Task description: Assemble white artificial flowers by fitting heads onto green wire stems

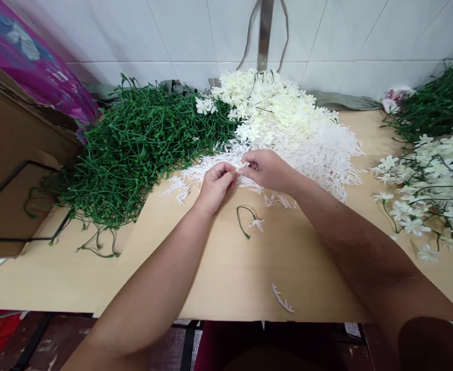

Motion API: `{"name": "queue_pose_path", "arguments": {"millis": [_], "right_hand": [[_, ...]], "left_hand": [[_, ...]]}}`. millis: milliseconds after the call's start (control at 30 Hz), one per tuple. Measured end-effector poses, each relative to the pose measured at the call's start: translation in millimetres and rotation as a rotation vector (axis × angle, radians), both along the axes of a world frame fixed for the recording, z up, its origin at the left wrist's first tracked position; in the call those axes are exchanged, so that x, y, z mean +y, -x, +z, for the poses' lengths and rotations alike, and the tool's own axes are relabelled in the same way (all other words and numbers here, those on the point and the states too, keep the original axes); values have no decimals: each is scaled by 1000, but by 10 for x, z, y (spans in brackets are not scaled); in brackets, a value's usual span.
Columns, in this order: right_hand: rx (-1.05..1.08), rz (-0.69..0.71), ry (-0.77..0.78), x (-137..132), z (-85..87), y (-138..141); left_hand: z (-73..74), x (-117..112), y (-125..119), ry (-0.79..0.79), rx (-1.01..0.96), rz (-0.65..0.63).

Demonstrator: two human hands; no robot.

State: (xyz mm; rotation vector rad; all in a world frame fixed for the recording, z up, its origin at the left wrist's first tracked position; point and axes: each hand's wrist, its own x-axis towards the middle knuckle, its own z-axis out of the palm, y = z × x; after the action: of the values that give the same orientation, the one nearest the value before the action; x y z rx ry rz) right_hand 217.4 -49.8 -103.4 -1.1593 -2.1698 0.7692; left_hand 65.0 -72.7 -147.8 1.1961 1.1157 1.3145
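Observation:
My left hand [216, 186] and my right hand [267, 167] meet over the table, fingertips pinched together. Between them is a small white artificial flower head [242, 165], partly hidden by the fingers. Just below, a curved green plastic stem [241, 222] with a white spiky stamen piece [257, 223] at one end lies on the cardboard. Behind my hands spreads a heap of loose white stamen pieces [319, 154], with a pile of cream-white flower heads [276, 103] above it. To the left rises a large tangle of green stems [145, 134].
Finished-looking white flowers on stems [442, 185] lie at the right, below more green stems [438, 98]. A cardboard box [18, 154] stands at the left beside a purple bag [37, 56]. One white plastic sprig [282, 298] sits near the cardboard's front edge. A tiled wall [188, 31] closes the back.

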Motion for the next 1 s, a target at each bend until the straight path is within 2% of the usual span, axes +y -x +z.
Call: {"name": "queue_pose_path", "arguments": {"millis": [133, 233, 333, 433, 533, 700, 833, 933, 1000], "right_hand": [[169, -22, -35, 72, -46, -28], [219, 30, -114, 64, -48, -27], [115, 123, -204, -6, -32, 14], [7, 174, -265, -49, -26, 35], [-36, 179, -251, -27, -17, 1], [-88, 166, -158, 37, 34, -119], [-367, 235, -123, -6, 10, -91], [-565, 237, -178, -46, -78, -1], [-614, 220, -233, -44, -141, 40]], "left_hand": [[17, -10, -4, 16, -25, -21], [17, -11, 8, 55, -75, -110], [23, -9, 29, 113, -143, -188], [48, -11, 44, 166, -194, -201], [77, -12, 47, 180, -195, -170], [71, 6, 42, 157, -243, -50], [36, 32, 48, 141, -250, -20], [29, 43, 48, 143, -254, -16], [37, 44, 39, 151, -243, -9]]}}
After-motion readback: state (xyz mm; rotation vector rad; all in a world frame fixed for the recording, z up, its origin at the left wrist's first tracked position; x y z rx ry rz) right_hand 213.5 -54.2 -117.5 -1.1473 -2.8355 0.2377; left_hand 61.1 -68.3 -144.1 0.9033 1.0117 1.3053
